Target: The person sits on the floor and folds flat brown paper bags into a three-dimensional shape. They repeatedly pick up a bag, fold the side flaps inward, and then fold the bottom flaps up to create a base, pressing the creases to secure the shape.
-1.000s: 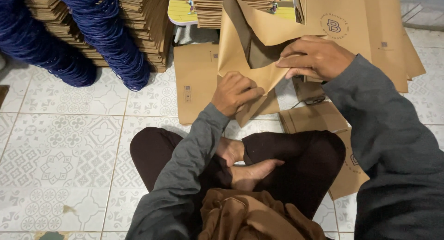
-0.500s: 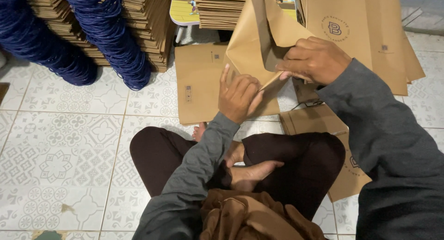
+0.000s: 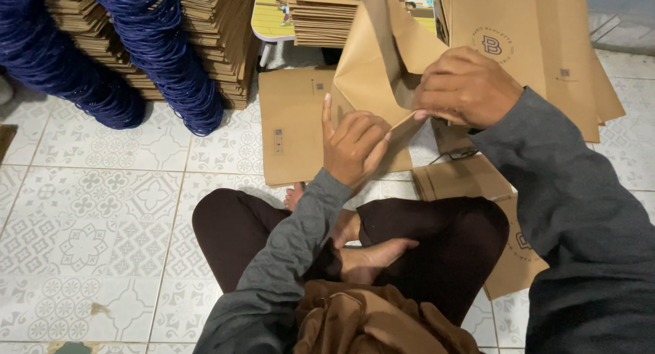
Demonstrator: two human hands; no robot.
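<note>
At the far left, 2 hanging bundles of dark blue cord loops (image 3: 164, 61) drape over stacks of flat brown cardboard (image 3: 218, 33) by the top edge of the patterned white tile floor (image 3: 102, 211). A flat brown paper bag (image 3: 293, 122) lies on the tiles ahead of the crossed legs. The left hand (image 3: 353, 148), fingers extended and half curled, presses a fold of the partly opened brown paper bag (image 3: 375, 67) held above the floor. The right hand (image 3: 467, 88) is closed around that bag's folded edge. Further right, printed brown paper bags (image 3: 559, 54) lean in a fanned pile.
</note>
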